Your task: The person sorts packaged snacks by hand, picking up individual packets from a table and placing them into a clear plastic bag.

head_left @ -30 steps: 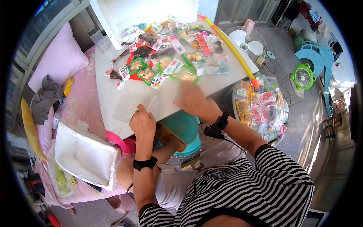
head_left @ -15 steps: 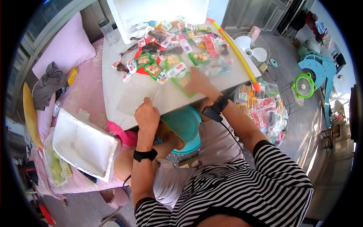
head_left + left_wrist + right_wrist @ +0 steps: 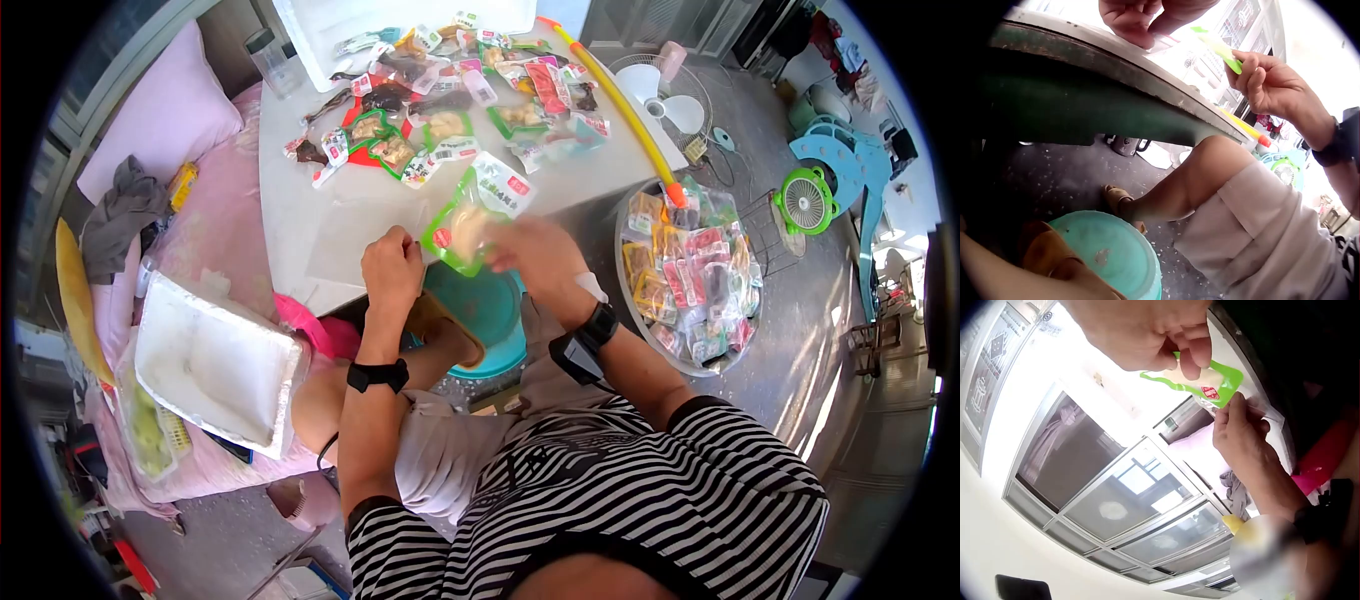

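My right hand (image 3: 540, 262) pinches a green-edged snack packet (image 3: 466, 225) by its lower side, over the near edge of the table (image 3: 290, 215). Pale food shows through the packet's window, and its white label end points away from me. In the right wrist view, the thumb and fingers grip that packet (image 3: 1211, 392) close to my left hand (image 3: 1244, 434). At the table edge my left hand (image 3: 392, 265) has its fingers curled on a clear plastic bag (image 3: 345, 240), which lies flat on the tabletop. Several other food packets (image 3: 395, 150) are spread across the table's far half.
A round tub (image 3: 700, 275) full of packets stands right of the table. A yellow tube with orange ends (image 3: 630, 115) lies along the right edge. White foam boxes stand at the back and on the bed (image 3: 225, 370). Below the table edge is a teal stool (image 3: 480, 320).
My right hand has picked up the green-edged packet from the table and brought it toward me, beside the left hand. The left hand stays at the clear bag.
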